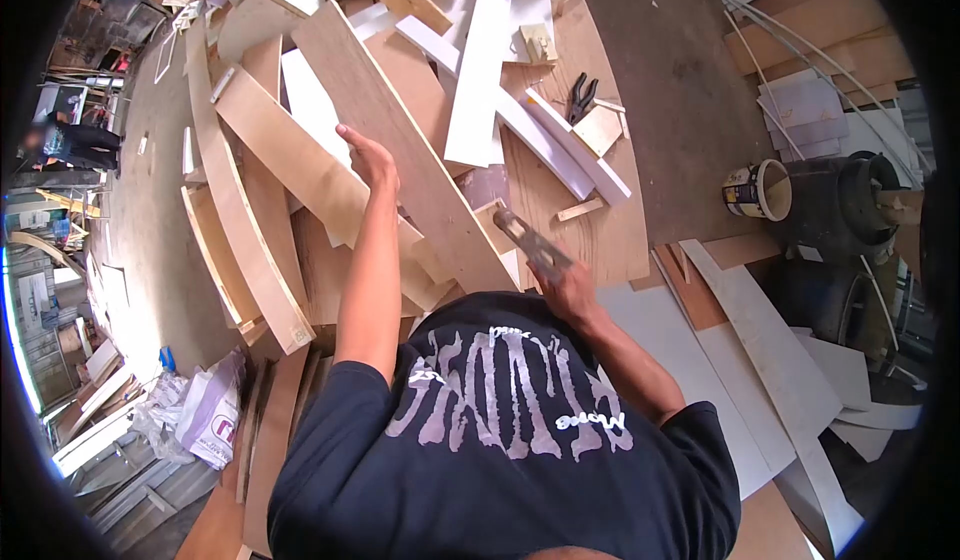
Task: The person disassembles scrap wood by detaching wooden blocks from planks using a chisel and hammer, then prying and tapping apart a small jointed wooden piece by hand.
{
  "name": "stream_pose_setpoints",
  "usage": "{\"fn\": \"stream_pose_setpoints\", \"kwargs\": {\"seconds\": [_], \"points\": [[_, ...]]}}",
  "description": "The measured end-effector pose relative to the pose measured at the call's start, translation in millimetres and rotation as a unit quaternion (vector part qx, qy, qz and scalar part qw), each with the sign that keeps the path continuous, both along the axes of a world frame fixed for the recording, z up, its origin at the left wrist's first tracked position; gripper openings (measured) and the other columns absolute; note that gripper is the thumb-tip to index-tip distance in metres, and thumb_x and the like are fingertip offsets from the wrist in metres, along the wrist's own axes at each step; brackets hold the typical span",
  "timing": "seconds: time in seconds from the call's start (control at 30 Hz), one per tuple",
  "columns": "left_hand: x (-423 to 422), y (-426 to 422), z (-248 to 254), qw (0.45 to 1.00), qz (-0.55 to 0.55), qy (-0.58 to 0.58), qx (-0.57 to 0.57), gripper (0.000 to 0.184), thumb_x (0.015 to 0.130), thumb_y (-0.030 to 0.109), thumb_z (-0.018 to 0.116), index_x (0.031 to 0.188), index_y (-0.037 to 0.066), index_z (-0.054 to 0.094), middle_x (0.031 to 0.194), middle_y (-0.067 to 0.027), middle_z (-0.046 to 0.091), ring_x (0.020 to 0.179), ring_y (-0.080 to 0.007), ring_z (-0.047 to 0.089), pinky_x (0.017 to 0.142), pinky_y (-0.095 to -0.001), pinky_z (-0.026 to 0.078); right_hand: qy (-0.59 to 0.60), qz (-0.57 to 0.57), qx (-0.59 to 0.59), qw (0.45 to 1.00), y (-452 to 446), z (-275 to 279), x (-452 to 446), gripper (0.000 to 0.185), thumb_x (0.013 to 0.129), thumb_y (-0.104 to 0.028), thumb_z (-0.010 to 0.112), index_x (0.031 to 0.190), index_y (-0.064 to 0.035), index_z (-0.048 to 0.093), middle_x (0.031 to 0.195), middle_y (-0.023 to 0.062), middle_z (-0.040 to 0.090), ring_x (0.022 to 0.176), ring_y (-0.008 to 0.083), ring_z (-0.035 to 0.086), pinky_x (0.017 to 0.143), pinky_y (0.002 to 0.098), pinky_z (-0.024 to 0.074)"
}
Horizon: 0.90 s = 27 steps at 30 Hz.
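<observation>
A long wooden board [400,125] slants across the front of the workbench, its near end close to my body. My left hand [374,165] is at its left edge, thumb raised and fingers mostly hidden; it appears to hold the board there. In my right hand [570,290] is a worn grey-and-brown hand tool [535,243], whose exact kind I cannot make out. The tool points up and left, just right of the board's near end. Black-handled pliers [581,98] lie farther back on the bench, near white strips [480,70].
Curved plywood pieces [235,195] lean at the left. The bench's right edge [625,190] borders the floor. A bucket [757,192] and a black drum [845,200] stand at right, above sheet offcuts [760,360]. A plastic bag [210,410] lies lower left; another person [85,145] is far left.
</observation>
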State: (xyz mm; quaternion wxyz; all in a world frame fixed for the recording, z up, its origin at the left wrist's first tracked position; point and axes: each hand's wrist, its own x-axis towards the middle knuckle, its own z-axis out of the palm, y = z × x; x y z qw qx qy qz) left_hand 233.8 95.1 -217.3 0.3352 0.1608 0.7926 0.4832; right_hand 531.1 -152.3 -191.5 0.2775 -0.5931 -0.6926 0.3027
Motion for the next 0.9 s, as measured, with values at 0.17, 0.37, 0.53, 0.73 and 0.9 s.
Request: {"fn": "stream_pose_setpoints", "kwargs": {"seconds": [0.17, 0.37, 0.53, 0.73, 0.9], "points": [[0, 0, 6, 1.000, -0.023, 0.001, -0.009, 0.106, 0.099, 0.080, 0.013, 0.153, -0.006, 0.043, 0.157, -0.0300, 0.044, 0.145, -0.0454, 0.043, 0.120, -0.0472, 0.037, -0.084, 0.001, -0.098, 0.992, 7, -27, -13, 0.028, 0.094, -0.024, 0.069, 0.115, -0.0062, 0.065, 0.088, 0.0215, 0.069, 0.077, 0.0453, 0.069, 0.067, 0.0545, 0.0528], [-8, -14, 26, 0.999, 0.048, -0.017, -0.008, 0.118, 0.097, 0.083, 0.013, 0.127, -0.023, 0.055, 0.131, -0.0358, 0.061, 0.125, -0.0439, 0.058, 0.111, -0.0479, 0.043, -0.033, -0.005, 0.036, 0.999, -9, 1, -10, 0.028, 0.093, -0.018, 0.068, 0.117, -0.0039, 0.064, 0.083, 0.0210, 0.069, 0.075, 0.0439, 0.069, 0.067, 0.0519, 0.0539], [2, -15, 12, 1.000, -0.004, -0.011, -0.002, 0.117, 0.097, 0.084, 0.013, 0.127, -0.021, 0.055, 0.138, -0.0345, 0.057, 0.128, -0.0433, 0.056, 0.110, -0.0472, 0.044, 0.108, -0.004, 0.063, 0.992, -6, 17, -8, 0.013, 0.095, -0.015, 0.070, 0.102, -0.0045, 0.069, 0.096, 0.0235, 0.069, 0.078, 0.0429, 0.068, 0.065, 0.0493, 0.0538], [-13, -5, 0, 0.997, -0.029, 0.066, -0.043, 0.113, 0.100, 0.080, 0.015, 0.127, -0.021, 0.058, 0.134, -0.0373, 0.060, 0.126, -0.0481, 0.058, 0.109, -0.0514, 0.045, -0.078, -0.045, -0.104, 0.991, 17, -20, -34, 0.028, 0.095, -0.021, 0.067, 0.116, -0.0041, 0.061, 0.084, 0.0257, 0.070, 0.077, 0.0468, 0.069, 0.067, 0.0572, 0.0513], [-14, -15, 8, 1.000, 0.019, 0.007, 0.008, 0.115, 0.099, 0.081, 0.017, 0.120, -0.024, 0.059, 0.120, -0.0339, 0.066, 0.111, -0.0439, 0.063, 0.101, -0.0497, 0.048, 0.024, -0.012, 0.072, 0.997, 18, 30, -21, 0.026, 0.094, -0.017, 0.068, 0.116, -0.0039, 0.069, 0.093, 0.0249, 0.071, 0.077, 0.0448, 0.069, 0.063, 0.0513, 0.0538]]}}
